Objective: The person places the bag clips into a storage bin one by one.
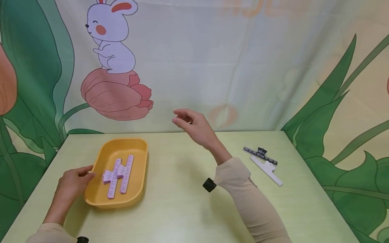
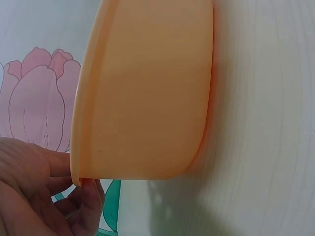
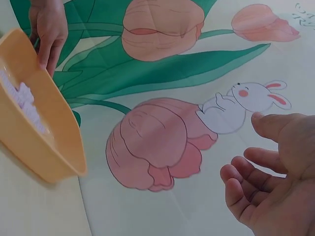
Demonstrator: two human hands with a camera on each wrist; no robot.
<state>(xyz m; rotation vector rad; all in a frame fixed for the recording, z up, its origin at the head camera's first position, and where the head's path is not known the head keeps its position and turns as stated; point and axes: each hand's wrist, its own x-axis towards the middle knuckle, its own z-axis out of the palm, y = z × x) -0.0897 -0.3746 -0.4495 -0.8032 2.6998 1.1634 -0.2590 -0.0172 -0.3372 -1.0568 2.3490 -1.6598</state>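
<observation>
My left hand (image 1: 73, 182) pinches the left rim of a yellow-orange plastic tray (image 1: 141, 168); the left wrist view shows its fingers (image 2: 88, 206) at the edge of the tray's wall (image 2: 147, 98). Inside the tray lie two purple ruler clips, one on the left (image 1: 113, 179) and one on the right (image 1: 127, 175), side by side and slanting the same way. My right hand (image 1: 196, 126) is raised above the back of the table, right of the tray, fingers loosely bent and holding nothing. In the right wrist view its palm (image 3: 280, 172) faces sideways with the fingers apart.
On the table's right side lie a black ruler clip (image 1: 260, 155) and a white clip (image 1: 267, 171), close together. A printed curtain (image 1: 188, 67) with a rabbit and tulips hangs behind the table's back edge. Pale wood-grain tabletop (image 1: 170, 202) extends between tray and clips.
</observation>
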